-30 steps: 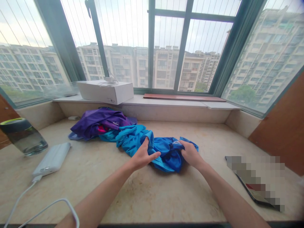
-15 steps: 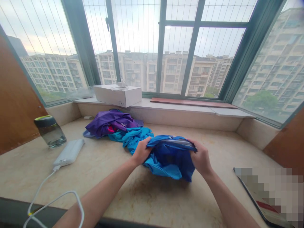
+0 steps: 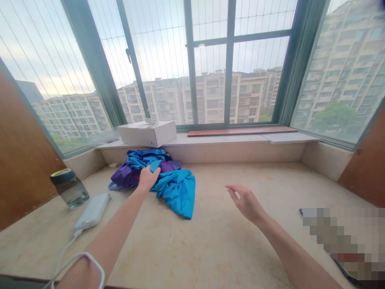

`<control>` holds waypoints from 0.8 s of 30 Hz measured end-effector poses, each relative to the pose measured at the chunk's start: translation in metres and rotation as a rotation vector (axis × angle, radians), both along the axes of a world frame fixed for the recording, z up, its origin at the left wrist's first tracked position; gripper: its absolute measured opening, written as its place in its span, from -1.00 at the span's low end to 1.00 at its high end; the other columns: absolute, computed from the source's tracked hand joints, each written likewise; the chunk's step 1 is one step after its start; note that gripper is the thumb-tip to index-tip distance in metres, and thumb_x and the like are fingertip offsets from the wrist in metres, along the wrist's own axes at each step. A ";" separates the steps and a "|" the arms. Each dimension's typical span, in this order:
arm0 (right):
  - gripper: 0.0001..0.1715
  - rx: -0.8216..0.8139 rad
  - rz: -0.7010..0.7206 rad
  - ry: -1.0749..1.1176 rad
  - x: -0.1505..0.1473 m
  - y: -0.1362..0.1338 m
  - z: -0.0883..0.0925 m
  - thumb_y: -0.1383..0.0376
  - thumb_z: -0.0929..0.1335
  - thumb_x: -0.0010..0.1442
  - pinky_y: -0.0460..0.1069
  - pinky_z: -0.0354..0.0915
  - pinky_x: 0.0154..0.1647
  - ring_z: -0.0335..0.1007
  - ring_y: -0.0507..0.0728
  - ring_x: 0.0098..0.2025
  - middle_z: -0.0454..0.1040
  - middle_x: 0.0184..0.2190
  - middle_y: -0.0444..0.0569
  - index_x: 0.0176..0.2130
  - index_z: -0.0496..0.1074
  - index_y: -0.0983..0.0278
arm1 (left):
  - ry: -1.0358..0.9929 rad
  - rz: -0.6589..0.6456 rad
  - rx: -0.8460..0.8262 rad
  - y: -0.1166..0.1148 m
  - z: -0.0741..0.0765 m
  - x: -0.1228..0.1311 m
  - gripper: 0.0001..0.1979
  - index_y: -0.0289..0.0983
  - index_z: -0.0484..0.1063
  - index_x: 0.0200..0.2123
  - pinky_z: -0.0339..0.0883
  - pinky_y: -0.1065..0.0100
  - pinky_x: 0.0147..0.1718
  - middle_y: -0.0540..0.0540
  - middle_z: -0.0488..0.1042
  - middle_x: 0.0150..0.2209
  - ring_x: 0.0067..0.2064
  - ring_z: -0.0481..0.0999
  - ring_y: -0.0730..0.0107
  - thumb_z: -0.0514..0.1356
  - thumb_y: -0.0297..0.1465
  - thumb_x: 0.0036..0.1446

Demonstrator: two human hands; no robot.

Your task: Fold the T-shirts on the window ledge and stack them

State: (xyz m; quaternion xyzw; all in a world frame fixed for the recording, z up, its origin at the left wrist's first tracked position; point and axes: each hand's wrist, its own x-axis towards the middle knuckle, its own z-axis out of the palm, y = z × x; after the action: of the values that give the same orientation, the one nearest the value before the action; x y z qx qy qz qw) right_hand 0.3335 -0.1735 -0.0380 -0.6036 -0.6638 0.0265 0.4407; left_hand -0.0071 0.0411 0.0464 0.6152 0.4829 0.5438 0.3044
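Observation:
My left hand [image 3: 148,178] is closed on the dark blue cloth [image 3: 136,159], which lies crumpled on top of a pile at the back left. Its fingertips are partly hidden by the fabric. Beneath sits a purple cloth [image 3: 124,176] with a small red patch showing. A light blue cloth [image 3: 179,192] spills from the pile toward the front right, its corner flat on the stone surface. Over the bare stone to the right, my right hand [image 3: 245,200] hangs with nothing in it, fingers loosely bent and a gap between thumb and fingers.
On the stone counter [image 3: 210,249], a water bottle [image 3: 70,188] and a white power bank [image 3: 92,210] with a cable [image 3: 98,267] stand at left. A dark-edged, blurred-out flat object [image 3: 345,245] lies at right. A white box [image 3: 147,134] and reddish board [image 3: 240,131] rest on the sill.
The dark blue cloth, held between both hands before, has moved left and back onto the pile with my left hand. My right hand has let go of it. The view has shifted slightly.

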 end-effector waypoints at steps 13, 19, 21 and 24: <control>-0.48 -0.092 0.183 -0.030 -0.010 -0.006 0.003 0.11 0.39 0.27 0.19 0.34 0.16 0.49 0.26 0.08 0.57 0.05 0.06 0.18 0.43 0.15 | -0.173 -0.334 -0.044 -0.049 0.019 0.064 -0.59 -0.21 0.39 -0.53 0.39 0.30 -0.40 0.06 0.26 -0.65 -0.48 0.46 0.26 0.30 -0.02 0.13; -0.50 -0.083 0.251 0.106 -0.038 -0.008 0.005 0.26 0.38 0.19 0.20 0.35 0.11 0.50 0.31 0.06 0.59 0.03 0.02 0.13 0.48 0.14 | -0.507 -0.599 -0.074 -0.096 0.052 0.101 -0.62 -0.25 0.47 -0.43 0.29 0.44 -0.54 0.09 0.30 -0.59 -0.58 0.28 0.48 0.32 -0.05 0.16; -0.68 -0.014 0.178 0.298 -0.033 -0.007 0.009 0.27 0.29 0.24 0.13 0.43 -0.07 0.56 0.27 -0.14 0.65 -0.21 -0.02 -0.09 0.57 0.17 | -0.384 -0.452 0.098 -0.096 0.060 0.097 -0.54 -0.24 0.33 -0.62 0.16 0.47 -0.60 0.11 0.20 -0.65 -0.60 0.17 0.53 0.35 -0.10 0.15; -0.66 0.137 0.078 0.675 -0.012 -0.005 0.018 0.13 0.29 0.26 0.08 0.45 -0.31 0.53 0.22 -0.36 0.62 -0.35 -0.01 -0.10 0.53 0.23 | -0.282 -0.252 0.208 -0.083 0.065 0.081 -0.44 -0.23 0.16 -0.72 0.03 0.44 -0.64 0.13 0.10 -0.70 -0.62 0.08 0.56 0.39 -0.19 0.11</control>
State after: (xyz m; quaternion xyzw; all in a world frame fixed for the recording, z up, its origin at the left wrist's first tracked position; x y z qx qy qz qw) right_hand 0.3213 -0.1781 -0.0201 -0.5040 -0.5035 0.1970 0.6735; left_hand 0.0744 -0.0422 0.1111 0.6165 0.2961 0.6291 0.3695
